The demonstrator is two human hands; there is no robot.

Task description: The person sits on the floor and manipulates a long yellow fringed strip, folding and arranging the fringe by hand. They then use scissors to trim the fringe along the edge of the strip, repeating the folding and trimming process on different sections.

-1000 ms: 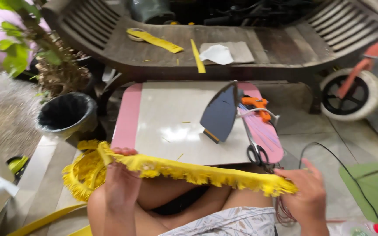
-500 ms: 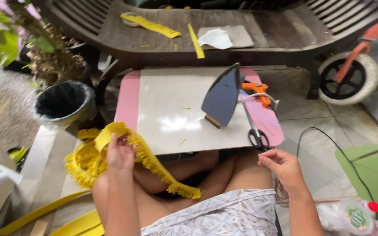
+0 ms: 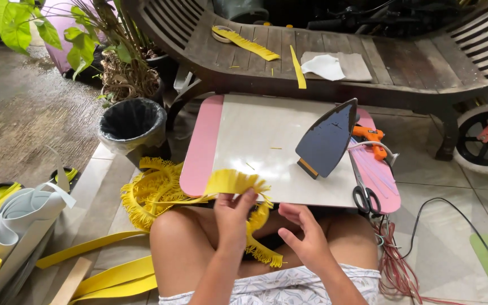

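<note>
Yellow fringed strip point(image 3: 238, 183), foam-like, cut into a comb of tassels along one edge: held up over the person's lap, just in front of the near edge of the worktop point(image 3: 266, 144), its loose end curling down past the knees and its other end trailing left into a heaped coil of the same fringe point(image 3: 148, 195) on the tiled floor. Left hand point(image 3: 232, 217): fingers closed, pinching the strip from below. Right hand point(image 3: 306, 237): fingers loosely spread, just beside the hanging end, contact cannot be told. Worktop: low, pale centre, pink border, set across the crossed legs. On it, to the right, a clothes iron point(image 3: 326, 138) stood on its heel, dark soleplate facing the camera; behind it an orange glue gun point(image 3: 371, 138); at the near right corner, black-handled scissors point(image 3: 365, 197). Left of the worktop: a bin lined with a black bag point(image 3: 131, 124), a potted plant point(image 3: 120, 68). Beyond: a slatted wooden bench point(image 3: 368, 62) bearing more yellow strips point(image 3: 249, 44). Floor, near left: flat yellow offcuts point(image 3: 108, 277) and rolled sheets point(image 3: 24, 214).
</note>
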